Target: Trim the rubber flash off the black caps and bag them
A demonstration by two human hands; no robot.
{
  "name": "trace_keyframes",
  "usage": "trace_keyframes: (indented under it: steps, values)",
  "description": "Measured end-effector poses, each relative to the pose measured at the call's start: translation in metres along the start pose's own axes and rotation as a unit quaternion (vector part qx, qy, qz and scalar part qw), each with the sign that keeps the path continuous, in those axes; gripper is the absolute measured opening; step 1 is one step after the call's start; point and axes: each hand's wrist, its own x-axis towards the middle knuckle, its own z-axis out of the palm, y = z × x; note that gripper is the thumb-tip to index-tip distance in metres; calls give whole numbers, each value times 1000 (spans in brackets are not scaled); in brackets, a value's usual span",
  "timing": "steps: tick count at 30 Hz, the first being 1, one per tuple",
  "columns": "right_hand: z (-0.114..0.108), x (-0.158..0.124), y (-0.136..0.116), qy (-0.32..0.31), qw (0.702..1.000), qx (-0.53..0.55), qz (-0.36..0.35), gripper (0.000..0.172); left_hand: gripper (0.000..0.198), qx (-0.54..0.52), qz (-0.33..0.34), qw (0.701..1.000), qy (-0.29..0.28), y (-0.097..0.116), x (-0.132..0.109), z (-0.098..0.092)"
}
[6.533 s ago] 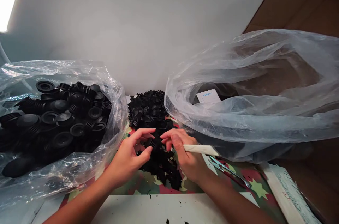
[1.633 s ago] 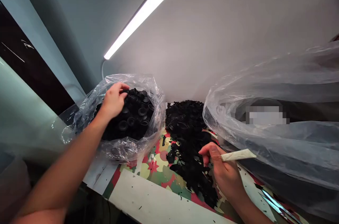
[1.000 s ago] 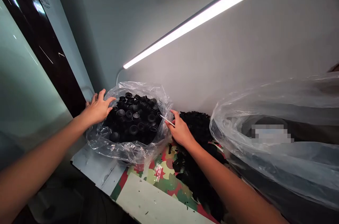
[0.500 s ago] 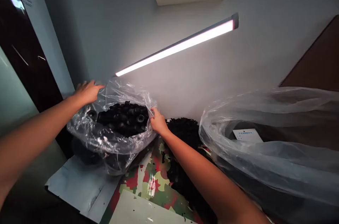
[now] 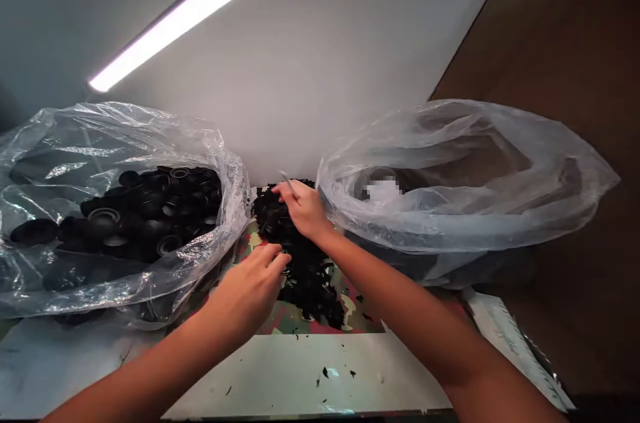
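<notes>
My right hand point(image 5: 303, 208) is closed around a thin grey pointed tool point(image 5: 285, 178), whose tip shows above the fingers; the rest is hidden. It is over a heap of black scraps point(image 5: 313, 293). Lower and to the left, my left hand point(image 5: 257, 276) has its thumb and fingers pinched together; a small dark bit seems to show at the fingertips, too small to name. Left of both hands stands an open clear plastic bag point(image 5: 233, 210), holding many black ribbed, round hollow parts point(image 5: 150, 206).
A second open plastic bag point(image 5: 480, 240) stands at the right, with a blurred white item inside. Behind it rises a brown cardboard panel point(image 5: 565, 43). A bright tube light point(image 5: 200, 13) hangs on the wall. Black crumbs lie on the pale board point(image 5: 280, 376) in front.
Both hands have left the rim of the left bag and come to the middle, over the black scraps. The view has turned right and down. The grey tool stays in my right hand.
</notes>
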Motion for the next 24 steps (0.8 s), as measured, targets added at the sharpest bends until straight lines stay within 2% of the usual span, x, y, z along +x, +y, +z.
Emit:
trace_keyframes:
  steps: [1, 4, 5, 8, 10, 13, 15, 18, 21, 24]
  values:
    - [-11, -14, 3, 20, 1000, 1, -6, 48, 31, -26, -30, 999, -27, -2, 11, 15]
    - [-34, -55, 14, 75, 997, 12, -28, 60, 19, -47, -51, 997, -32, -13, 39, 45]
    - [-38, -68, 19, 85, 996, 19, -20, 62, 15, -53, -54, 997, -26, -16, 45, 51]
    - [-41, -98, 33, 62, 995, 73, 24, 68, 13, -84, -64, 994, -6, -19, 48, 62]
    - [-38, -110, 39, 71, 993, 91, 32, 62, 18, -100, -70, 992, 7, -18, 42, 65]
    - [-32, -116, 44, 86, 989, 107, 62, 42, 17, -96, -87, 991, 32, -15, 34, 65]
    - [-28, -115, 46, 100, 984, 120, 87, 30, 12, -60, -92, 991, 76, -14, 34, 65]
    - [-23, -113, 49, 131, 972, 159, 114, 23, 15, 16, -43, 991, 123, -12, 41, 68]
    - [-20, -113, 53, 166, 960, 195, 115, 20, 20, 46, 7, 995, 88, -12, 45, 76]
    - [-21, -114, 55, 182, 956, 203, 112, 22, 17, 25, 27, 998, 42, -13, 41, 81]
